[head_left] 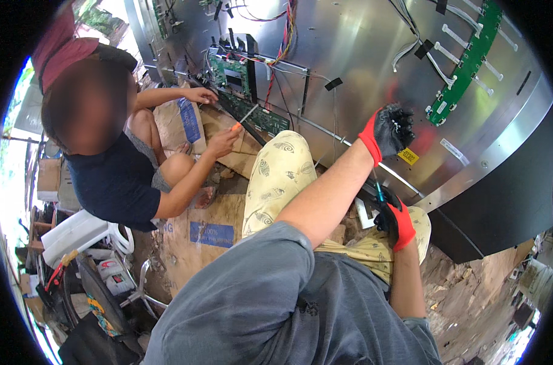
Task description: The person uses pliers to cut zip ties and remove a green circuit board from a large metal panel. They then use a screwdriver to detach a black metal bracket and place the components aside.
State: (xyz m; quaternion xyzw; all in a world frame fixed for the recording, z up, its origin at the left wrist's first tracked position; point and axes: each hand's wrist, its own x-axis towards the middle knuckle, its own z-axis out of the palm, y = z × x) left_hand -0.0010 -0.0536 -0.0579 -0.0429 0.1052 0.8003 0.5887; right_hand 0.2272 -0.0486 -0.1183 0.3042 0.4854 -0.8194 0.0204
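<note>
My left hand (393,130), in a black and red glove, is raised in front of a large metal panel (361,67). Its fingers look curled, with small pale specks among them that I cannot make out. Lower down, my right hand (395,220), gloved alike, grips a screwdriver (380,193) with a teal handle, its thin shaft pointing up toward the panel's lower edge strip. A yellow label (408,156) sits on the metal just beside my left hand. To the right above it, a long green circuit board (465,73) carries several white connectors.
On the left a crouching person (115,182) holds an orange-handled screwdriver (236,128) near a green circuit board (261,117). Bundled wires (282,42) hang down the panel. Cardboard (185,255) covers the ground. A white plastic chair (76,237) and clutter lie at lower left.
</note>
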